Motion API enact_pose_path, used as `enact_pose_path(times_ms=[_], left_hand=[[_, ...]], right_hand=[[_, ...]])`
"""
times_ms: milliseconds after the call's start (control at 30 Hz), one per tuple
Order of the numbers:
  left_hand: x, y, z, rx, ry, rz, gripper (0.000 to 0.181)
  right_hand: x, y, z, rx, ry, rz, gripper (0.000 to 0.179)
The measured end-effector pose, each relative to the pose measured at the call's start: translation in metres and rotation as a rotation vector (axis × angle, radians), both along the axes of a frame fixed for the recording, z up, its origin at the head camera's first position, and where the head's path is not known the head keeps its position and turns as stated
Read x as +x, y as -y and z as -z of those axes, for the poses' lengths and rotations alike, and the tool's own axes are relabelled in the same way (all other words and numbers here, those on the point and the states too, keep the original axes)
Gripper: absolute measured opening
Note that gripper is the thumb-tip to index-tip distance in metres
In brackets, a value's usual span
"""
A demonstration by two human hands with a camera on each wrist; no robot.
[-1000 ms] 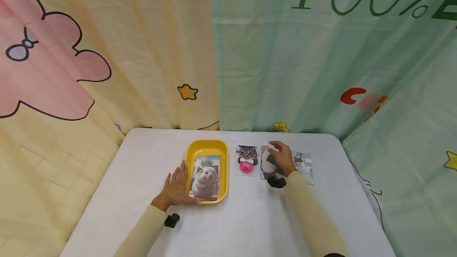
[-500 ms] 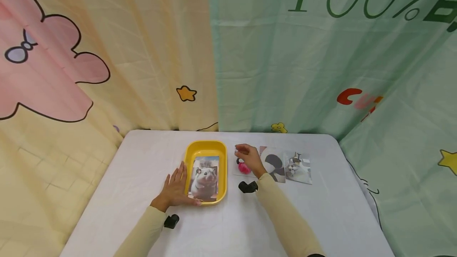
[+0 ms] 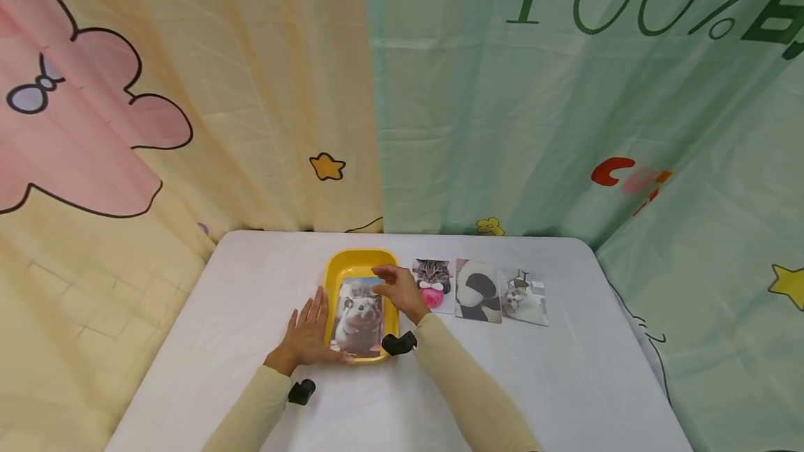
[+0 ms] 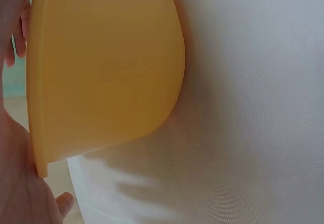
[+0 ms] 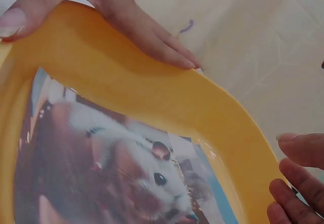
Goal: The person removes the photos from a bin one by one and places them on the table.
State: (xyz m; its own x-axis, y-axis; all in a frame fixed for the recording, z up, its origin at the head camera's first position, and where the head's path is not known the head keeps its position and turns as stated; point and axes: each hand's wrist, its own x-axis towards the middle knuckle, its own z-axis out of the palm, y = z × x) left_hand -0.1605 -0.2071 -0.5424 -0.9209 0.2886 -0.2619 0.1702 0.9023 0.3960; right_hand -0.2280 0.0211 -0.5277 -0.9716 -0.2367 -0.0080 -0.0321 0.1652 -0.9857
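My left hand [image 3: 308, 333] rests along the left rim of a yellow tray [image 3: 362, 264], fingers straight and spread, thumb at the near edge. The tray's outer wall [image 4: 111, 72] fills much of the left wrist view. Inside lies a photo card of a hamster [image 3: 359, 330], face up. My right hand [image 3: 402, 293] hovers over the tray's right side, fingers loosely bent, with nothing seen between them. In the right wrist view its fingers [image 5: 293, 193] overlap the far rim, apart from the hamster card [image 5: 136, 168].
To the tray's right, three photo cards lie in a row on the white table [image 3: 477, 382]: a cat with a pink ball [image 3: 432, 295], a panda [image 3: 477, 291] and a pale animal scene [image 3: 525, 298]. Printed curtains [image 3: 440, 124] hang behind and beside the table.
My right hand has moved left from above the panda card, past the cat card, to the tray's right side. The left hand stays on the rim, and the cards have not moved.
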Motion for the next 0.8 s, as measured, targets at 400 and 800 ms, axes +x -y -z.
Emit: enact_pose_path(times_ms=[400,800], left_hand=[[0.002,-0.001,-0.004,-0.019,-0.009,0.005,0.148],[0.001,-0.001,-0.004,-0.006,-0.035,0.017,0.146]], right_hand=[[0.008,0.033,0.014,0.095,0.030,0.018,0.033],[0.016,0.052,0.029,0.668,-0.059,0.010,0.044]])
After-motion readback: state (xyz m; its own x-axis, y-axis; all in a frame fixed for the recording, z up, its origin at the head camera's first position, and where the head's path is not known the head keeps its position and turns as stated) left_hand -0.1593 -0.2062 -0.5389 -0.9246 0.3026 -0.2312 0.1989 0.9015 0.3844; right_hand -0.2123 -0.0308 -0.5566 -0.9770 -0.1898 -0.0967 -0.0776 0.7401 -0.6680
